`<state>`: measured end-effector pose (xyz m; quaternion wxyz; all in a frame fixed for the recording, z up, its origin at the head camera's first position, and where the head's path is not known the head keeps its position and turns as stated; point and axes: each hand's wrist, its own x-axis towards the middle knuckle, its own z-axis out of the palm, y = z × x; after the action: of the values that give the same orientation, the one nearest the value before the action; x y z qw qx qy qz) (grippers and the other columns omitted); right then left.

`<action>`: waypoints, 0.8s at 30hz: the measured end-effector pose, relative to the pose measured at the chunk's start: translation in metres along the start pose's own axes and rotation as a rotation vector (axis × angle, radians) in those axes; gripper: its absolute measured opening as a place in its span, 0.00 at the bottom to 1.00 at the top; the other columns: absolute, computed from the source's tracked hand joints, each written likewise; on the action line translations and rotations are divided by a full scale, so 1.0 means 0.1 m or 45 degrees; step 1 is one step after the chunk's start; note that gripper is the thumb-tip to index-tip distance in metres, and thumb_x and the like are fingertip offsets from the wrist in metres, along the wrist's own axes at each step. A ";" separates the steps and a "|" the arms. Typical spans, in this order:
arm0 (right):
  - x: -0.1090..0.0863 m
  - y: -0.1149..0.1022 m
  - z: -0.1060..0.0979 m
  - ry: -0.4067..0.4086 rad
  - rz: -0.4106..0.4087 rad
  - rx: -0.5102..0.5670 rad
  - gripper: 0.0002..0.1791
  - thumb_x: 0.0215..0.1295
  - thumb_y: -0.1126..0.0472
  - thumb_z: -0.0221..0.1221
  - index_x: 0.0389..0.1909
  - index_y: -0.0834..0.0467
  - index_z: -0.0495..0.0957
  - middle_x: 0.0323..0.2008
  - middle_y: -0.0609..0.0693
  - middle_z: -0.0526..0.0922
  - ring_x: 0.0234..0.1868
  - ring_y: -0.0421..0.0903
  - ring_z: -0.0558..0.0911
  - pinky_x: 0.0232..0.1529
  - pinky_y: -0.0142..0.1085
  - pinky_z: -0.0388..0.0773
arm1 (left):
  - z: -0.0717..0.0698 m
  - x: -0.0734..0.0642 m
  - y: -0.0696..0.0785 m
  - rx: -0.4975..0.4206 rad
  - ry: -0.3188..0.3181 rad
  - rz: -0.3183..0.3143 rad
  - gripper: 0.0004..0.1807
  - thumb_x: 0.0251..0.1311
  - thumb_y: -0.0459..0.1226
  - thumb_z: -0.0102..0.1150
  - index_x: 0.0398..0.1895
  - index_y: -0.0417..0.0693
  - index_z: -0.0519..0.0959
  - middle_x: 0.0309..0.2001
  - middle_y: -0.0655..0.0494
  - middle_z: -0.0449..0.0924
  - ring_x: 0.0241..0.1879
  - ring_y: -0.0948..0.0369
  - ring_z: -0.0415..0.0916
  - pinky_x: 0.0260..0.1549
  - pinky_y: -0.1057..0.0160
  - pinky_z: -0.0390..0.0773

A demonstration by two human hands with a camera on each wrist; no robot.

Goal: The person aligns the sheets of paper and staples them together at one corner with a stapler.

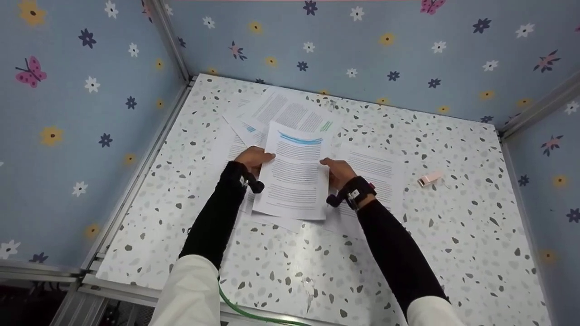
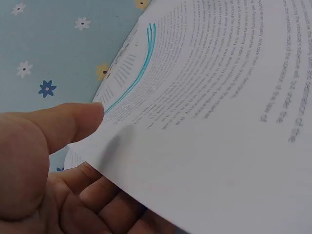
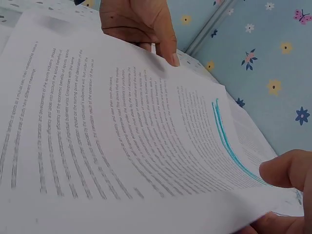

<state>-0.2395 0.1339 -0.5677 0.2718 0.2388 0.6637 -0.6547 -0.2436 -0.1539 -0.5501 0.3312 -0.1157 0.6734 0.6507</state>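
The left grip [image 2: 58,195] pinches a curving printed sheet [image 2: 204,161], thumb [image 2: 78,124] above and fingers [image 2: 101,195] beneath; blue-green strokes [image 2: 139,76] mark its far end, and a flower-patterned blue wall [image 2: 53,44] stands behind.

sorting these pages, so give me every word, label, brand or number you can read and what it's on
"development of the sports industry": white paper sheet with blue marker lines
"operation of the law of": same sheet
Its remaining print: mostly too small or blurred
White printed paper sheets lying on the speckled white table: too small to read
Black wrist straps: nothing readable
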 end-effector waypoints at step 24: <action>-0.12 -0.08 -0.15 0.138 -0.171 -0.259 0.38 0.67 0.57 0.63 0.73 0.70 0.62 0.69 0.61 0.69 0.55 0.51 0.78 0.55 0.39 0.78 | 0.12 0.05 0.13 0.116 0.075 0.131 0.22 0.72 0.32 0.59 0.64 0.29 0.72 0.50 0.37 0.82 0.37 0.56 0.85 0.41 0.61 0.84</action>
<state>-0.2367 0.1495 -0.5539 0.2139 0.2001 0.7549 -0.5868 -0.2516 -0.1399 -0.5419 0.2823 -0.0847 0.7169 0.6318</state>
